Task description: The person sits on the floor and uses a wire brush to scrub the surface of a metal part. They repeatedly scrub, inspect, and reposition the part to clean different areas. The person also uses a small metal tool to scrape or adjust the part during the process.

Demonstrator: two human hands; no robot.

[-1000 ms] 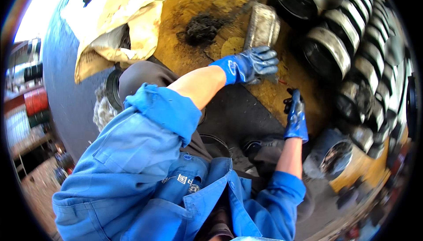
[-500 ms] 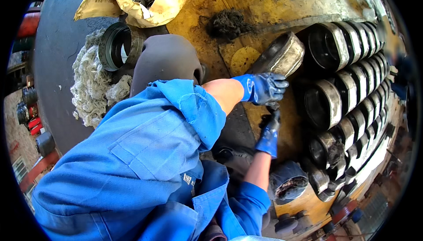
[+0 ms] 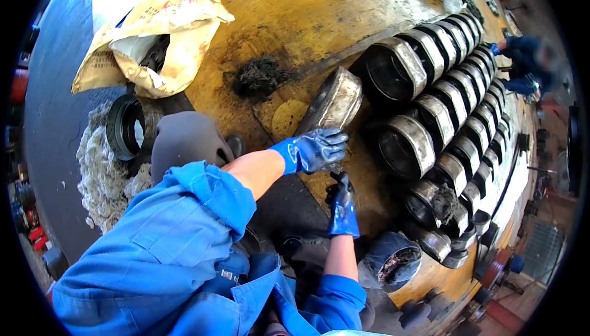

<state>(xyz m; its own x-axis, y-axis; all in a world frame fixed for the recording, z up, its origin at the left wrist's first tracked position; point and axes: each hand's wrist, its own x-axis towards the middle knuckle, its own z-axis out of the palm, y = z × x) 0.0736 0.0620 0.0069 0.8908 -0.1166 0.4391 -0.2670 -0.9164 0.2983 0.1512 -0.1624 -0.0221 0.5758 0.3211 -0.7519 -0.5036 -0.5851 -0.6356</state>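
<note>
Blue rubber gloves, stained dark, cover both hands. My left hand is beside the lower edge of a worn metal ring that leans on the floor; its fingers stretch to the right, slightly apart, and the thumb is hidden. Whether it touches the ring I cannot tell. Just below, my right hand points upward with its fingers bent together near the left hand's underside. A small greyish bit shows between the hands, too unclear to name.
Rows of metal rings stretch away at the right, with a co-worker beyond. A blue cloth-wrapped bundle stands near my right forearm. Dark fibre lies ahead; an open sack, pale fibre waste and another ring are left.
My view has turned, shifting the scene left and bringing more ring rows and the co-worker into sight. My hands keep nearly the same pose beside the leaning ring.
</note>
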